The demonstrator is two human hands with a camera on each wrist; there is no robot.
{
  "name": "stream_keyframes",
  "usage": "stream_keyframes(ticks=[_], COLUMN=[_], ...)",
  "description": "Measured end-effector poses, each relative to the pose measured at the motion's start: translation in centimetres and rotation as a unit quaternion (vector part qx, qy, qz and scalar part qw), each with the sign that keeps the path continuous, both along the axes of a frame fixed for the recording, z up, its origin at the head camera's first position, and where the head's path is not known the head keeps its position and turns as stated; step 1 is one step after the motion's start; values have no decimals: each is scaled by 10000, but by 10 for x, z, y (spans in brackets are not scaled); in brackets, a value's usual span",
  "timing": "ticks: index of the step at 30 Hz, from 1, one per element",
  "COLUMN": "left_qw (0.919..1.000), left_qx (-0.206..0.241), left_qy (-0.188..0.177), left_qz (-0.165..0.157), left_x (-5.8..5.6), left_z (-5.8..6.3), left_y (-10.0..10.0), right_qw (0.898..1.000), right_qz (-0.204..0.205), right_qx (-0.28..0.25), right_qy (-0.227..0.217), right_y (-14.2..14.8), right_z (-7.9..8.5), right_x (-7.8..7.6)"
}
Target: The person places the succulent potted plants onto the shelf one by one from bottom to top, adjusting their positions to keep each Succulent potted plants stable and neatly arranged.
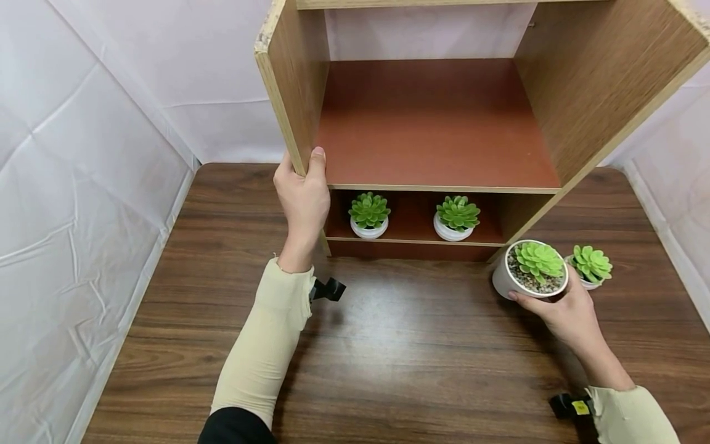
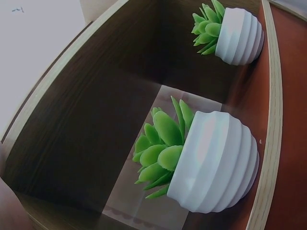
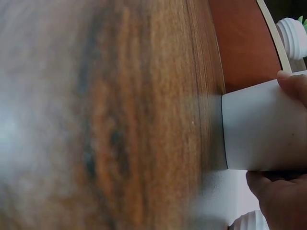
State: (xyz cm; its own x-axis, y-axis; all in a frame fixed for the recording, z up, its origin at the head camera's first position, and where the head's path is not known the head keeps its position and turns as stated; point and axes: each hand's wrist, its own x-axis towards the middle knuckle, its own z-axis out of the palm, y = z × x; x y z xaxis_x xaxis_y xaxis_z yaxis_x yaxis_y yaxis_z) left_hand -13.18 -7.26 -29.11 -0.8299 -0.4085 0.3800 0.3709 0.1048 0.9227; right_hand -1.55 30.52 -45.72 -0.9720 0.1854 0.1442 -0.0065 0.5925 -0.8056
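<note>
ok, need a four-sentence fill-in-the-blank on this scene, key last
In the head view, the left hand grips the ____ side panel of the shelf unit.
The succulent in the pot held by the right hand is coloured ____.
The low compartment holds ____ potted plants.
In the head view, the other plant outside the shelf unit sits to the ____ of the held pot.

left; green; two; right

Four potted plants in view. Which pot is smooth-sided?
The held pot, the one in the right hand. Its wall is plain; the left shelf pot, right shelf pot and far-right pot all show ridged sides.
</note>
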Motion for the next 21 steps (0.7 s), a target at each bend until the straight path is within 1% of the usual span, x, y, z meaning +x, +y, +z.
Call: stream_keyframes(ticks=[7, 14, 16, 19, 21], left_qw=[10000, 10000, 10000, 10000, 10000], left_qx=[66, 74, 53, 57, 48], left_qy=[24, 37, 31, 7, 3], left_qz=[50, 42, 19, -4, 6], left_x=[0, 0, -1, -1, -1], left_z=[0, 0, 0, 1, 1], left_y=[0, 0, 0, 0, 0], right_qw=[10000, 9993, 9990, 9989, 9992], right_qz=[-10, -48, -27, -12, -86], right_qx=[-56, -345, -394, -426, -348], right_qy=[27, 149, 199, 215, 161], right_y=[0, -20, -20, -13, -9], right_z=[0, 30, 29, 20, 14], right_x=[0, 5, 5, 3, 3])
